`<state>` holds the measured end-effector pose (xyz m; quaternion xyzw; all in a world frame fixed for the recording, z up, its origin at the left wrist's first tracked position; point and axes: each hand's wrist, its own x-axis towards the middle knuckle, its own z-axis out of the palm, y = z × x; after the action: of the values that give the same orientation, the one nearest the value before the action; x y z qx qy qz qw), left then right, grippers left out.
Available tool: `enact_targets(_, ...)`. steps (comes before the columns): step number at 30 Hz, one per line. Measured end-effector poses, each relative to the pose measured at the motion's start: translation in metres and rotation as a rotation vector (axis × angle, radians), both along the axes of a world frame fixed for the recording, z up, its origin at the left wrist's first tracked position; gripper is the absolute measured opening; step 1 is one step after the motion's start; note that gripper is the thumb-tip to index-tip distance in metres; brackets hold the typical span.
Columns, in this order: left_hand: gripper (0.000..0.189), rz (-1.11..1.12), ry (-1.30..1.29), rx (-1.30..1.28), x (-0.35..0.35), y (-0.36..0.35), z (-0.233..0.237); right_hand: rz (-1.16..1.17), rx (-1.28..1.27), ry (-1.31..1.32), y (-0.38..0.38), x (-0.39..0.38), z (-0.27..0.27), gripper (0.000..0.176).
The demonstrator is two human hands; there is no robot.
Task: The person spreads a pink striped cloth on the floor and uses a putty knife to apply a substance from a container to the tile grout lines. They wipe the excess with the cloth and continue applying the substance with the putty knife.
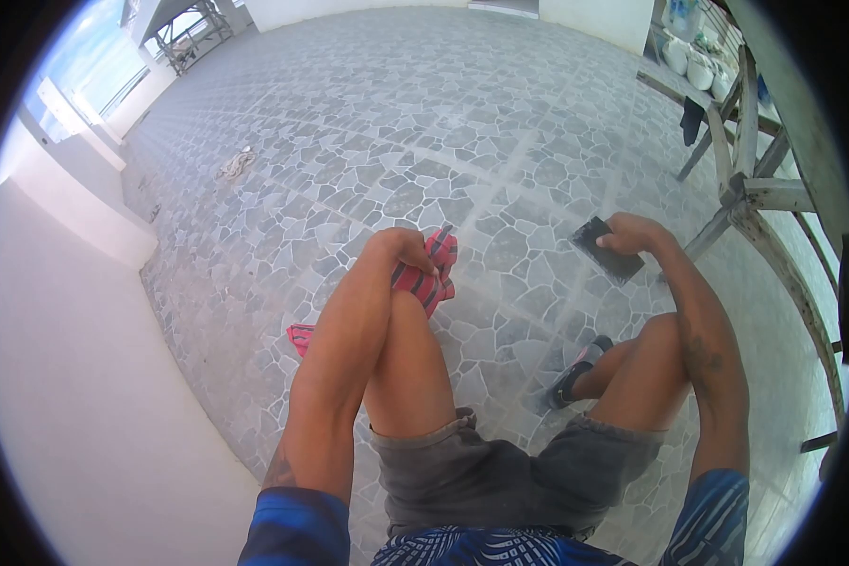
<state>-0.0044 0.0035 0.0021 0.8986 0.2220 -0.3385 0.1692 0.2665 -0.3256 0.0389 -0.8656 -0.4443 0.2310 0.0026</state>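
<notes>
My left hand (406, 247) rests over my left knee, its fingers closed on a red and grey striped cloth (426, 289). More of this red cloth shows low beside my left leg, partly hidden behind my forearm. Out past my right knee, my right hand (634, 235) grips a flat, dark rectangular piece (614, 262), thumb on its upper face. The piece is held tilted above the tiled floor (500, 226), and its exact kind is not clear. A dark shoe (575, 374) is on my right foot below.
A low white wall (75, 311) runs along my left. To the right stands a weathered wooden frame (740, 189) with a dark cloth (691, 120) hung on it. White sacks (693, 66) sit behind it. A pale crumpled bundle (237, 163) lies on the floor ahead.
</notes>
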Motion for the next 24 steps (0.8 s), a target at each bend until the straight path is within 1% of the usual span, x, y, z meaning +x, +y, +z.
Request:
enact_targets(5,0.067,0.006,0.001,0.012,0.0,0.001,-0.002,0.021,0.023,-0.008,-0.001,0.002,-0.004,0.037)
enact_targets(8,0.068,0.015,0.01,0.003,0.0,0.001,-0.001,-0.002,-0.036,0.036,0.001,-0.002,0.003,0.043)
enact_targets(11,0.068,0.023,-0.008,-0.01,-0.001,0.002,-0.003,-0.006,-0.059,0.01,0.003,-0.007,0.008,0.042)
enact_targets(14,0.068,0.013,-0.014,0.004,0.001,0.006,-0.01,0.021,0.01,-0.031,0.0,0.0,-0.003,0.037)
enact_targets(24,0.067,0.009,0.02,0.036,0.004,0.001,-0.004,0.013,0.008,0.006,-0.001,0.001,-0.003,0.037)
